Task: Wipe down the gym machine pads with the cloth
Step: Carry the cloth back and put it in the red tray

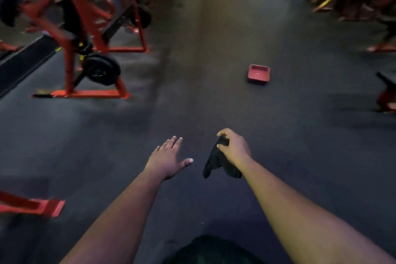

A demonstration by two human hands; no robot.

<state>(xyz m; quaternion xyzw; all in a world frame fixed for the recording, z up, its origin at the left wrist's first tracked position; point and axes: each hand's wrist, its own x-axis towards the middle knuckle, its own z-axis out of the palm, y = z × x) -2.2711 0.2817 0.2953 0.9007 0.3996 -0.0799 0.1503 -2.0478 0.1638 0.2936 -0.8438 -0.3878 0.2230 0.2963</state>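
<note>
Both forearms reach out over dark rubber floor (300,156), nothing under them but floor. Left hand (166,159) is palm down, fingers (174,142) straight and slightly spread, thumb out to the side, holding nothing. Right hand (234,149) has its fingers curled round the top of a black cloth (216,162); the cloth hangs bunched below the hand, clear of the floor, just beside the left thumb but not touching it. Cloth is in the air, not on any pad. Low left edge: a red steel foot (42,207) of some frame, blurred. Further out, right of centre, a small red square tray (258,73) sits alone on the floor, open side up; only its red inside shows. Left of that, a red-framed gym machine (85,34) with a black weight plate (101,69) hung low on it and a long black pad (25,61) running off the left edge; well apart from both hands. Far back and on the right, more red frames and dark equipment, too blurred to tell apart.
</note>
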